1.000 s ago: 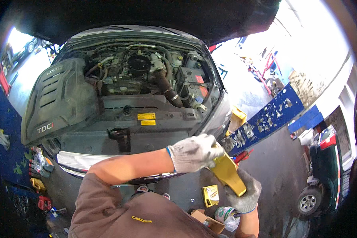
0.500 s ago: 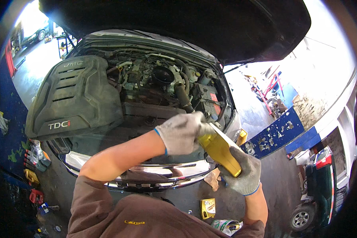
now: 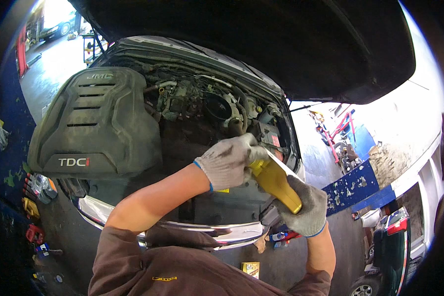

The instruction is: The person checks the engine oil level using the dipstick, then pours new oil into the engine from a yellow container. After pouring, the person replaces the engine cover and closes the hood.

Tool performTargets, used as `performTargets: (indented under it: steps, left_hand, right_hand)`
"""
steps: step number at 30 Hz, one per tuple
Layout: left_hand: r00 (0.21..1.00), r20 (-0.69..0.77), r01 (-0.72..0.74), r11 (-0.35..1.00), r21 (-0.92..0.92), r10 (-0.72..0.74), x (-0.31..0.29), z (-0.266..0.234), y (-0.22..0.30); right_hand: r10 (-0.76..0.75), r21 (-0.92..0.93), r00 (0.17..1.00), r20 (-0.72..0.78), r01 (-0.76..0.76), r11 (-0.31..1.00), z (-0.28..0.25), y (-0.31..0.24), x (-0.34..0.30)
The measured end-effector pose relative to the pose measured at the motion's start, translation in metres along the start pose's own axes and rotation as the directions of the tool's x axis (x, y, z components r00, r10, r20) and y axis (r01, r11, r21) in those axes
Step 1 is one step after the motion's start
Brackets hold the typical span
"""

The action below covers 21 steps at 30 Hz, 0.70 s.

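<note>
A gold plastic oil bottle (image 3: 275, 185) with a pale label side is tilted in front of me, over the front of the open engine bay. My right hand (image 3: 308, 204), in a grey-white work glove, grips its lower end. Around the bottle's neck end, the gloved fingers of my left hand (image 3: 227, 160) are closed; whether a cap is under them cannot be made out. Beyond my hands lies the exposed engine (image 3: 190, 106), with a round black part (image 3: 218, 107) near its middle. A large dusty engine cover (image 3: 98, 126) rests at the left side of the bay.
The raised black hood (image 3: 261, 44) spans overhead. A chrome grille (image 3: 237, 234) edges the car before me. On the floor are a yellow box (image 3: 250, 269) and, at left, a red container (image 3: 34, 234). A blue low barrier (image 3: 350, 187) runs at the right.
The view has shifted, with the engine bay nearer and the hood reaching farther right. Both hands still hold the bottle, with its neck end still up and left.
</note>
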<state>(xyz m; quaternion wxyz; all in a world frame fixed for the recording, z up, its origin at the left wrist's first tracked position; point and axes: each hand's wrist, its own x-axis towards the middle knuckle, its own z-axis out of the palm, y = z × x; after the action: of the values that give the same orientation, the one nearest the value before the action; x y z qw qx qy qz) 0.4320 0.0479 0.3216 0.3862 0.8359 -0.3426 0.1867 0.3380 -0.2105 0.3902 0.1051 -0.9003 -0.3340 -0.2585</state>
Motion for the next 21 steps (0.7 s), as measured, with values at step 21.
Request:
performTargets:
  steps: [21]
  left_hand:
    - [0.783,-0.527,0.215,0.938,-0.272,-0.332,-0.111,0.054,-0.052]
  right_hand:
    - [-0.069,-0.329,0.966,0.250,0.152,0.932,0.094,0.105,0.150]
